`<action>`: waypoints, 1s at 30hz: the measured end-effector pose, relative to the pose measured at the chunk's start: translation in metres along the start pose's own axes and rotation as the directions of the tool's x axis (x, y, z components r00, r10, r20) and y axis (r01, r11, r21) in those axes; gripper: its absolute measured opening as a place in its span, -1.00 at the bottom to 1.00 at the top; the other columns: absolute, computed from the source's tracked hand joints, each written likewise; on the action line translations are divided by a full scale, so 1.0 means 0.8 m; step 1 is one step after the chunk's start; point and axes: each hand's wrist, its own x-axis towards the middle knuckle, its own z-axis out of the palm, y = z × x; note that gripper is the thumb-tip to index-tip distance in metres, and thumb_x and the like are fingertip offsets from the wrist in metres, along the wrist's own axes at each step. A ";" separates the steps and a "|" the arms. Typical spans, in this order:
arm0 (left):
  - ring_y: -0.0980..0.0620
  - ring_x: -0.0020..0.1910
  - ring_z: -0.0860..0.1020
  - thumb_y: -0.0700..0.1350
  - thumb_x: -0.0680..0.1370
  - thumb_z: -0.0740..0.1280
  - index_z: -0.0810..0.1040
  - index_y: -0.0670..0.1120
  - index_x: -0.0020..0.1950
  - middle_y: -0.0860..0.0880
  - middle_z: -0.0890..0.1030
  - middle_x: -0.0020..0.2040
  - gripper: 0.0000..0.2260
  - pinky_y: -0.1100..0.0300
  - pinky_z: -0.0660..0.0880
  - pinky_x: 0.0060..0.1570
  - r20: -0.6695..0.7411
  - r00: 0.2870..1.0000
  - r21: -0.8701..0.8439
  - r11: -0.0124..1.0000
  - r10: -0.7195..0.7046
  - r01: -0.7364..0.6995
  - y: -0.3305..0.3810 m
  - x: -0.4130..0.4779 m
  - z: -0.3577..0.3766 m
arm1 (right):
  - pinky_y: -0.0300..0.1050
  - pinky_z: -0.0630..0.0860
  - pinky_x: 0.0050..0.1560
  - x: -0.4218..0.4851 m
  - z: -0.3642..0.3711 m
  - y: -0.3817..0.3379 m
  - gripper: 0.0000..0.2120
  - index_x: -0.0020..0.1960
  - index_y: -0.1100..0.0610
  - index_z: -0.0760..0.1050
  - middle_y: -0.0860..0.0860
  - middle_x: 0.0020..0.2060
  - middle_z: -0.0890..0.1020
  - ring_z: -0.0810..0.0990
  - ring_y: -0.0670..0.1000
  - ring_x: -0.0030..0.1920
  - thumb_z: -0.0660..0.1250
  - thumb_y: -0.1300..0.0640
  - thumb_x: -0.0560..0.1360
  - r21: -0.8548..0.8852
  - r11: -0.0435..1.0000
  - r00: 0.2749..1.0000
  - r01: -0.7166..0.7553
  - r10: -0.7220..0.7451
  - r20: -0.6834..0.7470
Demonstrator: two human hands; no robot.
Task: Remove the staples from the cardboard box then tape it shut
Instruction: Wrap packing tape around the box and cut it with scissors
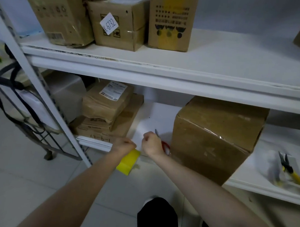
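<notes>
The cardboard box (217, 139) sits on the lower shelf (155, 121) to the right of both hands. Its near bottom corner juts out past the shelf's front edge, and a strip of clear tape shines across its top and front.

Just left of the box, the right grip (151, 144) is closed around a pair of scissors (165, 146). The red handles show beside the palm on the box side, and the blades point up and away over the bare white shelf. The left grip (124, 145) is close beside it at the shelf's front lip. Its fingers are curled on a yellow tape roll (128, 162), which hangs below the wrist, in front of the shelf edge.

Farther right on the same shelf, well apart from the hands, yellow-handled pliers (287, 168) lie in a pale, blurred tray or bag; I cannot tell which. At the left end of the shelf, brown parcels (105, 108) are stacked, the top one bearing a white label.

The upper shelf (186, 74) carries three more boxes at its left end. The middle one has a tilted white sticker (109, 23) reading K-6732, and the right one has a yellow tape band down its front. A wheeled cart (33, 119) with dark straps stands left of the shelf upright, on the tiled floor (18, 173).
</notes>
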 end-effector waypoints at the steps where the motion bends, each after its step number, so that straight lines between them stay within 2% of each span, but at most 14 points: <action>1: 0.01 -0.01 0.46 -0.29 0.50 0.36 0.58 -0.18 -0.11 -0.11 0.52 -0.09 -0.96 0.23 0.34 0.01 -0.034 0.999 -0.075 0.997 0.019 -0.021 0.000 0.000 -0.001 | -0.12 0.47 -0.04 0.002 0.004 0.003 -0.80 -0.05 0.26 0.58 0.17 -0.08 0.65 0.61 0.14 0.00 0.21 0.19 0.57 0.056 0.998 0.999 0.029 -0.030 0.023; 3: 0.02 -0.02 0.46 -0.31 0.49 0.36 0.62 -0.25 -0.02 -0.12 0.53 -0.12 -0.90 0.25 0.32 -0.02 -0.067 0.996 -0.132 0.989 0.057 -0.066 -0.002 0.002 -0.002 | -0.14 0.38 -0.28 0.003 0.009 0.009 -0.68 -0.34 0.18 0.50 0.02 -0.41 0.54 0.52 0.03 -0.31 0.28 0.10 0.56 0.103 0.992 0.995 0.070 -0.077 0.064; 5: 0.02 -0.06 0.45 -0.29 0.50 0.36 0.61 -0.26 -0.04 -0.10 0.52 -0.19 -0.92 0.24 0.34 -0.10 -0.083 0.994 -0.164 0.982 0.077 -0.090 -0.002 0.001 -0.002 | -0.23 0.33 -0.36 0.004 0.011 0.013 -0.64 -0.42 0.16 0.50 -0.09 -0.50 0.53 0.48 -0.05 -0.39 0.35 0.10 0.53 0.153 0.980 0.990 0.125 -0.134 0.052; 8: -0.01 -0.13 0.46 -0.26 0.53 0.32 0.55 -0.17 -0.10 -0.09 0.52 -0.22 -0.97 0.22 0.38 -0.19 -0.079 0.994 -0.207 0.975 0.070 -0.085 -0.003 0.002 -0.004 | -0.22 0.45 -0.17 0.010 0.012 0.020 -0.86 -0.18 0.26 0.66 0.10 -0.23 0.69 0.61 0.02 -0.18 0.42 0.19 0.48 0.203 0.960 0.979 0.195 -0.202 0.015; 10: 0.01 -0.18 0.48 -0.23 0.55 0.30 0.55 -0.17 -0.08 -0.05 0.52 -0.24 -0.95 0.29 0.37 -0.27 -0.074 0.993 -0.200 0.974 0.094 -0.107 -0.003 0.001 -0.004 | -0.23 0.50 -0.12 0.017 0.015 0.023 -0.92 -0.16 0.21 0.68 0.09 -0.20 0.70 0.62 -0.01 -0.16 0.42 0.24 0.47 0.187 0.962 0.980 0.200 -0.198 -0.031; 11: 0.01 -0.16 0.50 -0.21 0.56 0.30 0.56 -0.17 -0.05 -0.05 0.54 -0.21 -0.93 0.31 0.37 -0.25 -0.080 0.989 -0.179 0.975 0.121 -0.134 -0.002 0.001 -0.003 | -0.21 0.52 -0.11 0.020 0.017 0.022 -0.91 -0.17 0.19 0.69 0.06 -0.20 0.71 0.63 -0.02 -0.16 0.41 0.25 0.46 0.188 0.964 0.982 0.187 -0.177 -0.068; 13: -0.05 0.00 0.55 -0.14 0.56 0.31 0.57 -0.17 0.06 -0.08 0.59 -0.06 -0.86 0.23 0.44 -0.09 -0.104 0.979 -0.113 0.976 0.177 -0.188 -0.001 0.000 0.002 | -0.23 0.52 -0.12 0.028 0.019 0.020 -0.90 -0.18 0.15 0.69 0.03 -0.20 0.71 0.64 -0.03 -0.15 0.41 0.22 0.46 0.207 0.969 0.984 0.136 -0.107 -0.144; 14: -0.07 0.06 0.55 -0.08 0.55 0.31 0.56 -0.13 0.11 -0.07 0.60 0.01 -0.81 0.18 0.45 0.00 -0.121 0.975 -0.067 0.978 0.187 -0.196 -0.002 0.000 0.005 | -0.26 0.50 -0.13 0.032 0.020 0.018 -0.90 -0.18 0.15 0.70 0.02 -0.20 0.71 0.64 -0.05 -0.16 0.41 0.22 0.46 0.225 0.968 0.983 0.114 -0.078 -0.164; 16: -0.07 0.09 0.53 0.02 0.54 0.30 0.50 0.00 0.20 -0.04 0.60 0.06 -0.74 0.13 0.44 0.05 -0.150 0.969 0.047 0.981 0.194 -0.189 0.000 -0.006 0.008 | -0.29 0.46 -0.17 0.040 0.021 0.010 -0.92 -0.18 0.15 0.69 0.04 -0.21 0.71 0.61 -0.08 -0.19 0.43 0.21 0.45 0.274 0.959 0.986 0.078 -0.033 -0.163; 19: -0.16 0.14 0.54 0.05 0.50 0.31 0.35 0.11 0.37 -0.08 0.60 0.10 -0.56 0.07 0.47 0.09 -0.163 0.965 0.148 0.972 0.205 -0.182 0.004 -0.013 0.011 | -0.21 0.49 -0.14 0.059 0.023 0.002 -0.93 -0.20 0.16 0.69 0.08 -0.23 0.71 0.61 -0.05 -0.21 0.46 0.17 0.43 0.309 0.950 0.988 0.049 0.000 -0.155; 21: -0.19 0.22 0.50 0.00 0.46 0.36 0.17 0.07 0.50 -0.12 0.55 0.23 -0.35 0.04 0.45 0.14 -0.188 0.967 0.115 0.982 0.171 -0.151 0.009 -0.012 0.011 | -0.15 0.53 -0.07 0.076 0.026 0.005 -0.93 -0.19 0.16 0.69 0.08 -0.21 0.71 0.63 0.00 -0.15 0.48 0.16 0.41 0.311 0.950 0.988 -0.006 0.053 -0.146; 23: -0.20 0.18 0.52 -0.02 0.43 0.38 0.18 0.01 0.48 -0.14 0.54 0.20 -0.34 0.04 0.48 0.11 -0.192 0.974 0.079 0.991 0.124 -0.111 0.016 -0.005 0.011 | -0.15 0.55 -0.03 0.088 0.024 0.015 -0.92 -0.19 0.14 0.69 0.07 -0.18 0.71 0.65 0.02 -0.09 0.50 0.13 0.38 0.287 0.953 0.984 -0.092 0.130 -0.118; 26: -0.18 0.12 0.53 -0.02 0.42 0.40 0.27 -0.04 0.38 -0.12 0.55 0.14 -0.42 0.01 0.50 0.07 -0.163 0.981 0.145 0.986 0.102 -0.078 0.026 0.007 0.013 | -0.20 0.48 -0.08 0.101 0.018 0.028 -0.86 -0.13 0.18 0.68 0.08 -0.13 0.69 0.64 0.08 -0.04 0.46 0.10 0.42 0.197 0.966 0.975 -0.166 0.190 -0.112; 30: -0.14 0.14 0.53 0.03 0.43 0.41 0.34 -0.05 0.32 -0.09 0.55 0.14 -0.49 0.02 0.48 0.08 -0.148 0.986 0.148 0.987 0.079 -0.057 0.028 0.024 0.015 | -0.13 0.51 -0.06 0.115 0.016 0.024 -0.83 -0.09 0.19 0.65 0.13 -0.07 0.68 0.62 0.16 -0.01 0.39 0.08 0.48 0.064 0.986 0.975 -0.154 0.162 -0.151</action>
